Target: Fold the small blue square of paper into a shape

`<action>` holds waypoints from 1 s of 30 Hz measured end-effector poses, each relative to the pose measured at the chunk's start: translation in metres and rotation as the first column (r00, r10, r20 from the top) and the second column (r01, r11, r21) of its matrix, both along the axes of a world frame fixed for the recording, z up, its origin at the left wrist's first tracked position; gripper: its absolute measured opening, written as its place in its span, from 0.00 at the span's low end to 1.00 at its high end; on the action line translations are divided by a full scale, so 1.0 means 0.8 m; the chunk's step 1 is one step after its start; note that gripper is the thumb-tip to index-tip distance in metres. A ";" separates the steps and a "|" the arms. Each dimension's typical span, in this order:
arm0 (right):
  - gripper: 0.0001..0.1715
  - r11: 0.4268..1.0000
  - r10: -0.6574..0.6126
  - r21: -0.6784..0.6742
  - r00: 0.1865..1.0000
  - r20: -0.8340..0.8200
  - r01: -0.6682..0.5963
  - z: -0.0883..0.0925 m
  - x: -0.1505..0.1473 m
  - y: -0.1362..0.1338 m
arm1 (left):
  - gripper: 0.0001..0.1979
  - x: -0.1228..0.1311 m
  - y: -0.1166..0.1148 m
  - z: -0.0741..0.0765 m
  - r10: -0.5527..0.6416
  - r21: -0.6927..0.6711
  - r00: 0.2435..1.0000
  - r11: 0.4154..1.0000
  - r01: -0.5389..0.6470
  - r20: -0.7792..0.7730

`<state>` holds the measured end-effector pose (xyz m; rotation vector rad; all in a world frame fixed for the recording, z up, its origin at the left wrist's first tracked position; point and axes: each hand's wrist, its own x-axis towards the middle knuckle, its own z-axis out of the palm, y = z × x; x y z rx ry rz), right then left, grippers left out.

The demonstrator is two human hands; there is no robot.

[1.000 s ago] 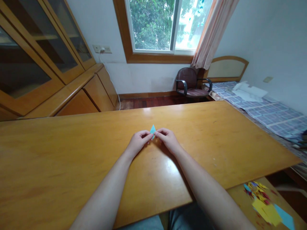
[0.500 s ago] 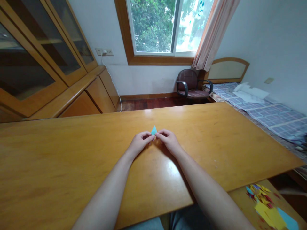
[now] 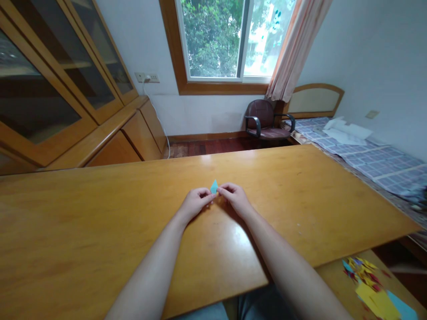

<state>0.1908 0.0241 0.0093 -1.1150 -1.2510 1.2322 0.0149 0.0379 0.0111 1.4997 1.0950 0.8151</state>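
Our bare left hand (image 3: pixel 196 203) and bare right hand (image 3: pixel 235 198) pinch one small, pointed, light-blue folded paper piece (image 3: pixel 214 187).
Before us spreads a broad, glossy, yellow-brown wooden table (image 3: pixel 100 231); beyond its far edge stands a maroon padded chair with black armrests (image 3: pixel 261 116). Below the table's near right edge lie a flat yellow paper sheet (image 3: pixel 376 302) and a heap of small multicoloured paper scraps (image 3: pixel 363 270). Over the table's middle we hold the piece tip away from us, one hand at each side of its lower part.
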 end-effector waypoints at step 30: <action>0.16 0.987 0.001 0.156 0.959 0.282 -0.046 -0.007 -0.003 -0.006 | 0.15 -0.011 -0.004 -0.006 0.007 0.093 1.000 0.996 -0.008 0.005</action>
